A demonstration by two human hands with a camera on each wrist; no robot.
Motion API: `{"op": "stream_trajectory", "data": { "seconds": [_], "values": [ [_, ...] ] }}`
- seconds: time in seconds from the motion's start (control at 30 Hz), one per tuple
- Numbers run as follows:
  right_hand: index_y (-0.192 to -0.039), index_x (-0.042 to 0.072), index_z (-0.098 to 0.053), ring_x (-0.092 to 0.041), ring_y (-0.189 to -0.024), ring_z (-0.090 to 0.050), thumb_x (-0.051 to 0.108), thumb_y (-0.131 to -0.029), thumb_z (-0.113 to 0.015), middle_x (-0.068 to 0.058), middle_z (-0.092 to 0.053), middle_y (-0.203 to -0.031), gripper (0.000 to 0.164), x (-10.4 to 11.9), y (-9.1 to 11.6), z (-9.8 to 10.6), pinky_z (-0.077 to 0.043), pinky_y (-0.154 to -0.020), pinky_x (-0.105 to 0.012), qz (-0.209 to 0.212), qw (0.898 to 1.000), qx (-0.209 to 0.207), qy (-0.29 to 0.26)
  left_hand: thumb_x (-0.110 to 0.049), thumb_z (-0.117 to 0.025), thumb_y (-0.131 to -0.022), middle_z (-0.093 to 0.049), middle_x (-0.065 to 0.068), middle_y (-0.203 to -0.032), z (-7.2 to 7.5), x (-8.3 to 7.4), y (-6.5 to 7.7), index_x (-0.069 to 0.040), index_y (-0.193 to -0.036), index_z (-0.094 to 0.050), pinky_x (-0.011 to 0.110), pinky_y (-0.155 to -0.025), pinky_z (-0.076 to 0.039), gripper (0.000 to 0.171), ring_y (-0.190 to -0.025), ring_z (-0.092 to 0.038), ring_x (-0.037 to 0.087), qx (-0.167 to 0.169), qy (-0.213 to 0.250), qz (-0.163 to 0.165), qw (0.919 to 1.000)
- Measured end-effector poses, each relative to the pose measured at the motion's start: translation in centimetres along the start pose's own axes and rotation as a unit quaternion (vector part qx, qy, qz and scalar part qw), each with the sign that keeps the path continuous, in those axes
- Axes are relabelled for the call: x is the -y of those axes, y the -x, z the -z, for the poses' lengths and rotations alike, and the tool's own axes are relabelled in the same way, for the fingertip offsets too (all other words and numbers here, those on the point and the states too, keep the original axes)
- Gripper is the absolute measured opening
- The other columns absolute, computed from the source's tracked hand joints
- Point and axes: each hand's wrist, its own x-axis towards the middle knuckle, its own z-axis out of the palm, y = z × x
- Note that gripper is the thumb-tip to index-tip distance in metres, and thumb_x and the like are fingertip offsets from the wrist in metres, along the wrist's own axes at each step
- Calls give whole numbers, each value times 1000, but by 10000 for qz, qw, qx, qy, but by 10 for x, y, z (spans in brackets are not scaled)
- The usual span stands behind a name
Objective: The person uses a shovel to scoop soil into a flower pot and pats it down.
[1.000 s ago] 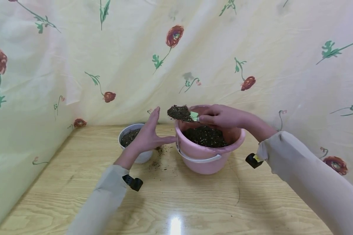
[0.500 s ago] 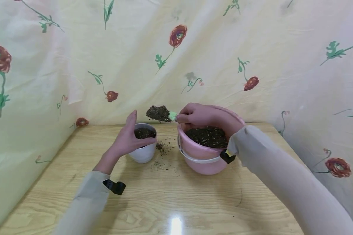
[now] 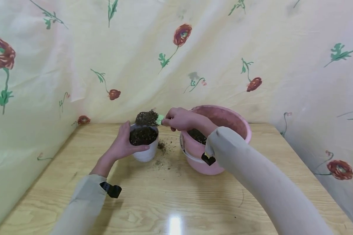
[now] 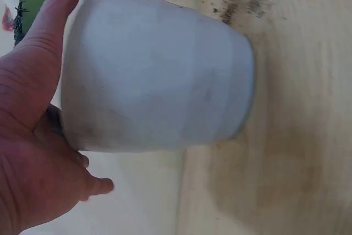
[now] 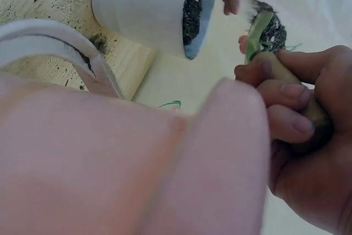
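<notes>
In my right hand (image 3: 179,119) I grip a small hand trowel (image 5: 258,36) with a green blade and a wooden handle. A mound of dark soil (image 3: 146,118) covers its blade, above the far rim of a white flower pot (image 3: 145,153). My left hand (image 3: 120,143) holds the pot near its rim, thumb across the near side and fingers at the left. The pot stands upright with dark soil (image 3: 142,135) inside. In the left wrist view the thumb (image 4: 47,31) lies along the rim; the finger contact on the far side is partly hidden.
A pink bucket (image 3: 245,129) with a white handle stands right of the pot, under my right forearm; dark soil shows inside. Spilled soil (image 3: 161,147) lies on the wooden table (image 3: 176,195) between pot and bucket. A floral cloth (image 3: 153,65) hangs behind and along the sides.
My right hand has carried the loaded trowel leftward from above the bucket to over the pot. My left hand has moved left and down and now holds the pot.
</notes>
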Motion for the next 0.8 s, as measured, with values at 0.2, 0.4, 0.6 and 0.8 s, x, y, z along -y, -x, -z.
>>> {"op": "stream_trajectory", "data": {
  "seconds": [0.2, 0.4, 0.6, 0.8],
  "values": [
    [-75, 10, -61, -14, -50, -36, 29, -103, -43, -1, -53, -63, 39, 5, -6, -3, -42, -66, -32, -379, 9983, -2, 441, -52, -82, -71, 9, 23, -158, -4, 2, -1, -1, -151, 13, 58, -113, -16, 135, -145, 0, 38, 98, -29, 214, 9997],
    [-66, 15, -51, -13, -52, -38, 30, -103, -45, 2, -48, -60, 40, 12, -12, -12, -43, -68, -31, -482, 9912, 87, 1233, -53, -81, -70, 12, 21, -158, -3, 2, 1, -2, -151, 15, 57, -114, -14, 136, -145, 1, 38, 155, 29, 328, 9993],
    [-67, 18, -49, -16, -66, -51, 29, -99, -45, 1, -52, -68, 34, 18, -15, -24, -45, -66, -35, -648, 9682, -232, 2406, -53, -81, -71, 8, 22, -158, -2, 2, 2, -1, -151, 13, 57, -113, -17, 135, -145, -4, 40, 141, 1, 299, 9995],
    [-70, 18, -52, -16, -64, -53, 31, -100, -44, 1, -54, -67, 33, 23, -14, -35, -49, -62, -37, -881, 9458, -520, 3083, -54, -81, -70, 5, 23, -158, -3, 1, 2, -1, -151, 13, 57, -113, -20, 135, -143, -11, 42, 146, 47, 276, 9995]
  ]
}}
